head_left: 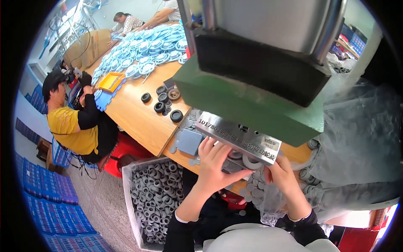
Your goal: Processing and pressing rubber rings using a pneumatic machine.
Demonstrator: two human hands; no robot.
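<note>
A silver metal block [239, 138] with engraved lettering sits low under the green press plate [252, 105]. My left hand [218, 168] is at its near edge, fingers stretched out and thumb spread apart, the fingertips meeting the metal. Beside the block's right end is my right hand [283, 174], its thumb pointing down and its other fingertips hidden behind the metal. Between my hands, partly under the block, shows a pale grey ring [252, 162]. Thin grey discs [254, 185] lie scattered on the table around it. A grey-blue block [190, 142] stands left of my left hand.
A white bin [128, 189] of grey rings stands left of my lap. Black wheels [176, 116] lie on the table [138, 126]. Light-blue parts [142, 50] are heaped farther back. Clear plastic sheeting [357, 138] covers the right side. A person in yellow [73, 130] sits at left.
</note>
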